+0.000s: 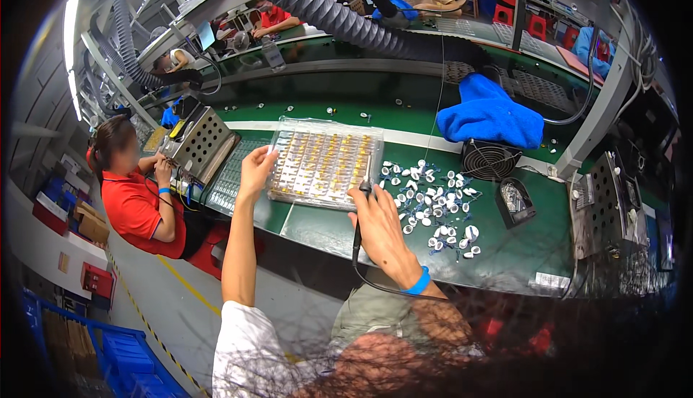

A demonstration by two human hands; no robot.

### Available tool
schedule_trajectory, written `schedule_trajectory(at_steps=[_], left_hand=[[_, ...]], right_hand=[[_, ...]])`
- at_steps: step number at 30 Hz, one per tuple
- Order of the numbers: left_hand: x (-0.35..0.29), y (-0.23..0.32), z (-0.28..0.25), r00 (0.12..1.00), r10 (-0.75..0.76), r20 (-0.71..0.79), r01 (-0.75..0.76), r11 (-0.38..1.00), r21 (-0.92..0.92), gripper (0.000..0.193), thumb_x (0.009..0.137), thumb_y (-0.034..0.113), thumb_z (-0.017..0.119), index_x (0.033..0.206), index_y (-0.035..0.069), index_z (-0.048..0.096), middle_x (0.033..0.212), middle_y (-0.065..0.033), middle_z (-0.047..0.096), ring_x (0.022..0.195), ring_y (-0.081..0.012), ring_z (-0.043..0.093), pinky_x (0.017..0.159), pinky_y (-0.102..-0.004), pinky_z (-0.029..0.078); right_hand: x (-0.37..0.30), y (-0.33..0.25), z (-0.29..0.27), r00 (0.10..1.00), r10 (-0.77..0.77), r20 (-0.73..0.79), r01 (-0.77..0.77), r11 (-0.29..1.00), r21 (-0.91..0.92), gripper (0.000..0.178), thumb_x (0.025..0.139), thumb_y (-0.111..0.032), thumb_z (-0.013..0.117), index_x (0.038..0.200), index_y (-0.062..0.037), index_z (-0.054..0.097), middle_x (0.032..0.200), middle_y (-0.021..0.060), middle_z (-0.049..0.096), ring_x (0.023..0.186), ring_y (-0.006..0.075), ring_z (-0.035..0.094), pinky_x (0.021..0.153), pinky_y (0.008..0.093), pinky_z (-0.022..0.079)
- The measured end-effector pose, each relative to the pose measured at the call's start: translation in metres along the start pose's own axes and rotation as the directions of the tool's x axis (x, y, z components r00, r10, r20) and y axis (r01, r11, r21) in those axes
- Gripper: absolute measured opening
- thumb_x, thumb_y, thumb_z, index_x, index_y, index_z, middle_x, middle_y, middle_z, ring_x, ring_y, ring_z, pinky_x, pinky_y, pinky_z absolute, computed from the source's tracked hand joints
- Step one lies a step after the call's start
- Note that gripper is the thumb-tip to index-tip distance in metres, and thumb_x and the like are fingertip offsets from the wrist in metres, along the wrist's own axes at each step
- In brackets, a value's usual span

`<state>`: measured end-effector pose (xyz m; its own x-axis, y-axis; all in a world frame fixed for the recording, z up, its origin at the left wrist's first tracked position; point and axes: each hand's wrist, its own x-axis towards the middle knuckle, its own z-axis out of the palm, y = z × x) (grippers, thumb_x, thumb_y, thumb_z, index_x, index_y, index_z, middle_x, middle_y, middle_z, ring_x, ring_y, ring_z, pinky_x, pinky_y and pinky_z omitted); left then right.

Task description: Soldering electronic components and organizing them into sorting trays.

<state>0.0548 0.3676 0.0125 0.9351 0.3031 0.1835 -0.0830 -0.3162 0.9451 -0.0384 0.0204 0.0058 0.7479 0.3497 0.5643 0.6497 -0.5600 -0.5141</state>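
Observation:
A clear plastic tray (292, 197) lies on the green bench in front of me, with rows of small yellow and silvery parts in it. My right hand (382, 228) grips a soldering iron (366, 187) at the tray's right edge, its thin tip pointing away from me and its black cable trailing toward my wrist. At the tray's upper left edge, my left hand (255, 171) has thumb and fingers pinched together. What lies between them is too small to make out. To the right of the tray spreads a loose pile of small white oval parts (426, 203) with blue wires.
Behind the pile stands a round black fan (491, 159) with a blue cloth (491, 115) over it. A dark box (515, 201) of small metal parts sits at right. A perforated metal case (206, 141) and a co-worker in red (133, 206) are at left. A grey duct (339, 15) hangs overhead.

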Motion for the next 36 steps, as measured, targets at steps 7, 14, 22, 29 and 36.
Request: schedule_trajectory(at_steps=[7, 14, 22, 29, 36], left_hand=[[0.004, -0.002, -0.004, 0.997, -0.027, 0.068, 0.034, 0.995, -0.094, 0.039, 0.099, 0.021, 0.072, 0.129, -0.002, 0.064, 0.096, -0.0025, 0.074, 0.070, -0.0037, 0.059, 0.059, -0.0191, 0.046], [0.004, 0.001, -0.008, 0.994, -0.080, 0.075, 0.096, 0.965, -0.243, 0.032, 0.103, 0.020, 0.067, 0.129, 0.001, 0.064, 0.101, -0.0040, 0.072, 0.073, -0.0054, 0.064, 0.063, -0.0195, 0.051], [0.017, -0.017, -0.017, 0.993, -0.094, 0.065, 0.108, 0.953, -0.283, 0.032, 0.104, 0.021, 0.066, 0.131, 0.003, 0.065, 0.103, -0.0015, 0.072, 0.074, -0.0025, 0.060, 0.061, -0.0179, 0.049], [0.019, -0.008, -0.021, 0.993, -0.100, 0.055, 0.113, 0.935, -0.335, 0.032, 0.103, 0.021, 0.066, 0.130, 0.004, 0.067, 0.102, 0.0000, 0.071, 0.069, -0.0030, 0.058, 0.061, -0.0176, 0.049], [0.007, 0.011, -0.013, 0.966, -0.073, 0.248, 0.256, 0.412, -0.875, 0.055, 0.106, 0.042, 0.054, 0.139, -0.002, 0.058, 0.126, -0.0116, 0.067, 0.108, -0.0205, 0.065, 0.092, -0.0345, 0.054]], right_hand=[[0.001, 0.002, -0.001, 1.000, 0.001, -0.006, -0.001, 0.999, -0.038, 0.044, 0.093, -0.007, 0.068, 0.135, -0.0044, 0.053, 0.118, 0.0261, 0.065, 0.127, 0.0510, 0.051, 0.112, 0.0584, 0.038], [0.004, 0.001, -0.005, 0.999, 0.031, 0.015, -0.029, 0.997, -0.069, 0.045, 0.093, -0.008, 0.069, 0.135, -0.0040, 0.053, 0.119, 0.0262, 0.065, 0.127, 0.0505, 0.051, 0.110, 0.0575, 0.039], [0.016, 0.004, -0.020, 0.994, 0.075, -0.079, -0.070, 0.996, 0.059, 0.053, 0.087, -0.007, 0.076, 0.134, -0.0035, 0.054, 0.129, 0.0249, 0.064, 0.120, 0.0455, 0.059, 0.098, 0.0495, 0.050], [0.060, 0.017, -0.012, 0.953, 0.108, -0.283, -0.016, 0.951, 0.308, 0.048, 0.093, -0.008, 0.073, 0.134, -0.0065, 0.048, 0.133, 0.0280, 0.063, 0.082, 0.0410, 0.070, 0.073, 0.0463, 0.056], [0.077, 0.022, 0.001, 0.915, 0.363, -0.177, -0.158, 0.726, 0.670, 0.047, 0.092, 0.001, 0.071, 0.133, -0.0053, 0.048, 0.116, 0.0215, 0.067, 0.073, 0.0156, 0.070, 0.063, 0.0316, 0.057]])
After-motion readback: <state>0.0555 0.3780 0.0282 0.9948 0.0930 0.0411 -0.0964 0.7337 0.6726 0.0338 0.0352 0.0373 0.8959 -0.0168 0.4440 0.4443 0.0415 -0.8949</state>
